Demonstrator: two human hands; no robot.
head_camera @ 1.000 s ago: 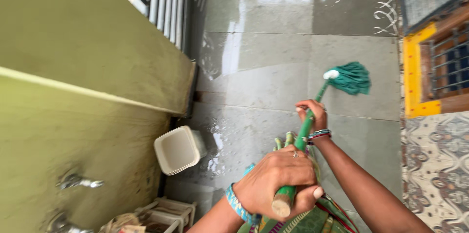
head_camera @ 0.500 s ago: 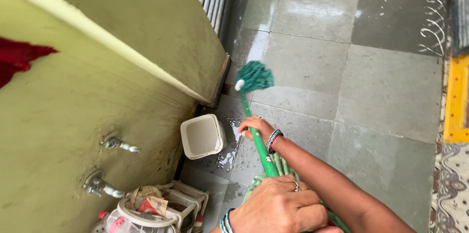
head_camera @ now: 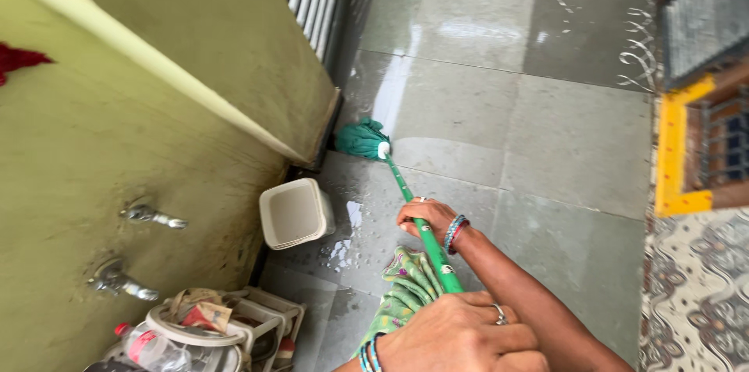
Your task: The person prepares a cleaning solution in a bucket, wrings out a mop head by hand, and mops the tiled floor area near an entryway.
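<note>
Mid-stroke on a wet tiled floor (head_camera: 499,130), a person's left hand (head_camera: 460,337) and right hand (head_camera: 425,216) both clasp a green mop (head_camera: 413,208), its head (head_camera: 361,139) pressed into the wall's foot beside a white bucket (head_camera: 296,212), where the next pass likely calls for drawing it back across the tiles.

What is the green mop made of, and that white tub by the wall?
The mop head looks like soft green yarn or cloth strands, bunched and floppy. Its handle seems painted wood or plastic, smooth and glossy. The white tub is probably plastic: thin walls, rounded corners, dull sheen.
</note>
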